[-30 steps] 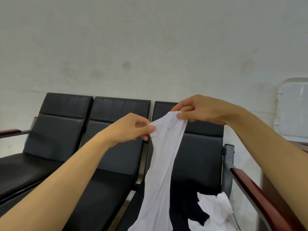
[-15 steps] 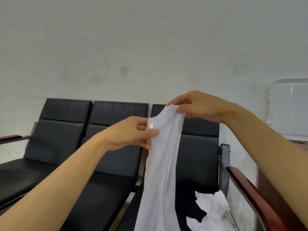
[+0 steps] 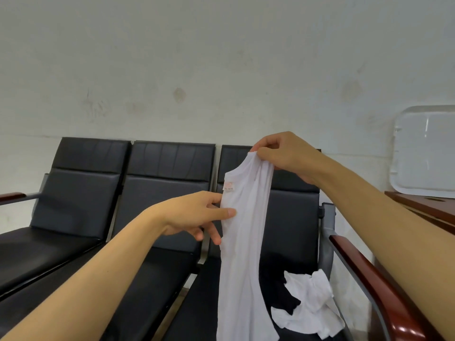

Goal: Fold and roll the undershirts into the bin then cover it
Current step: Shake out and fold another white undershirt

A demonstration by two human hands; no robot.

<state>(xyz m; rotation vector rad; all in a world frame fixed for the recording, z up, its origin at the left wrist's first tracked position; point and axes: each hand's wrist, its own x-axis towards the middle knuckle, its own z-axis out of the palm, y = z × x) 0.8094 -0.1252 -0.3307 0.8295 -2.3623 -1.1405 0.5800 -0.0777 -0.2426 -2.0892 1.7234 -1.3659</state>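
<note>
Three black seats (image 3: pixel 157 193) joined in a row fill the lower half of the view under a pale wall (image 3: pixel 221 57), with a wooden armrest (image 3: pixel 374 279) at the 4 o'clock edge and a clear plastic lid (image 3: pixel 426 151) leaning against the wall at 3 o'clock on a brown table (image 3: pixel 428 205). Down the middle hangs a white undershirt (image 3: pixel 243 254), dropping from about the centre toward 6 o'clock in front of the rightmost seat. The right hand (image 3: pixel 283 153) pinches its top edge between thumb and fingers, much as it did half a second ago, though it now sits a little farther toward 3 o'clock. The left hand (image 3: pixel 197 215) has changed more: before, it pinched the shirt up by the neck label (image 3: pixel 229 186); now it has slid down below the label, thumb laid on the front of the cloth and fingers spread loosely behind the left edge, so the label shows free above it. Whether those fingers truly nip the fabric I cannot tell. On the rightmost seat at 5 o'clock lie a crumpled white undershirt (image 3: pixel 312 308) and a black garment (image 3: pixel 278 286) touching it.
</note>
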